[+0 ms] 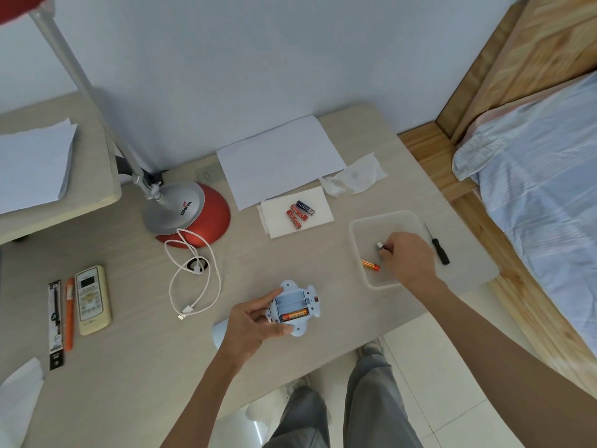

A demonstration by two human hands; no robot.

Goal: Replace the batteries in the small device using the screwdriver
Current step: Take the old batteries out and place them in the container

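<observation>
Two hands are busy. The left hand (255,321) grips the pale-blue plastic device (294,307) near the table's (139,334) front edge, its open bay holding an orange battery (294,315) lying left to right. The right hand (408,258) pinches a second battery (380,246) inside the translucent tray (357,236). The slim screwdriver (437,245) lies beside the tray, tip pointing away.

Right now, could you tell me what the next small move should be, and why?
Probably let the right hand drop its pinched battery into the tray, beside the loose orange battery lying there. The device in the left hand has one seated orange battery and two slots bare, so removal seems unfinished.
</observation>
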